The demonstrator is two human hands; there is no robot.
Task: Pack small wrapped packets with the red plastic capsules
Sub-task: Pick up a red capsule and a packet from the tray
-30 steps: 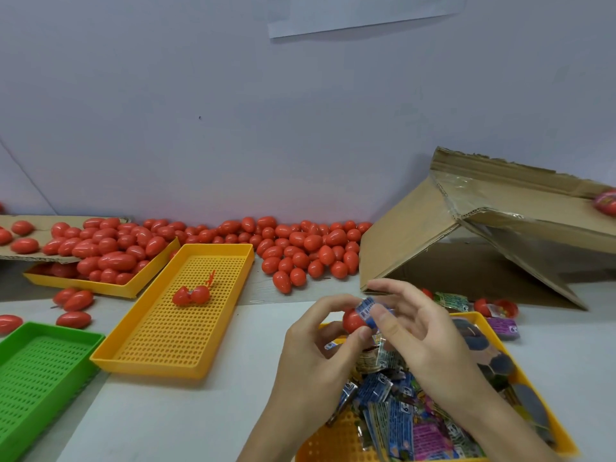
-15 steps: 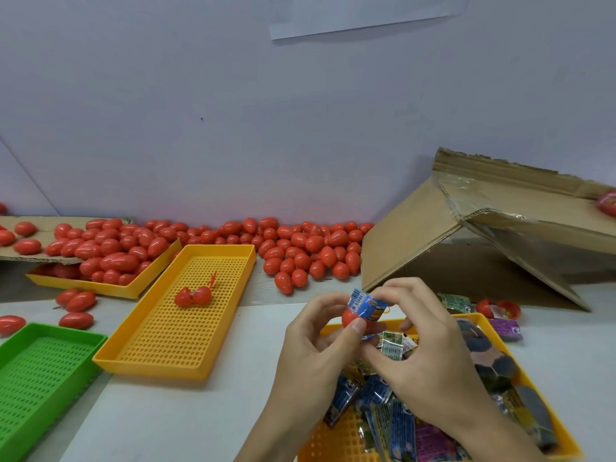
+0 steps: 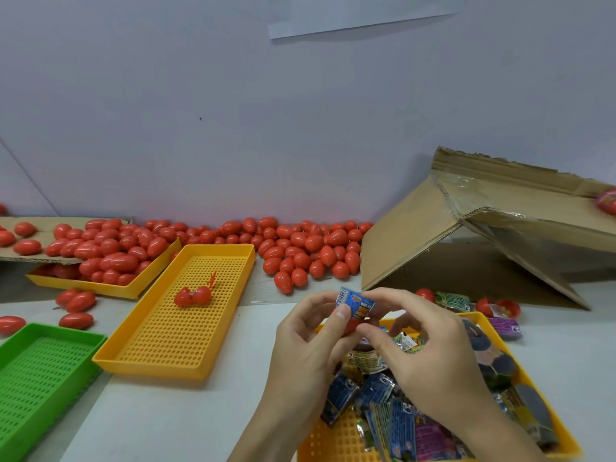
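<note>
L hand (image 3: pixel 301 348) grips red capsule half (image 3: pixel 350 325), R hand (image 3: pixel 430 358) pinches blue packet (image 3: pixel 356 302) atop it: fold pkt tight, push fully in w/ fingers before capping.

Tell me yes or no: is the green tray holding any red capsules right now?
No. The green tray shows only its bare perforated floor, while the nearest red capsules lie on the table beyond its far rim.

Left hand (image 3: pixel 306 345) and right hand (image 3: pixel 430 358) raised together, fingertips curled and pinching between them
</note>
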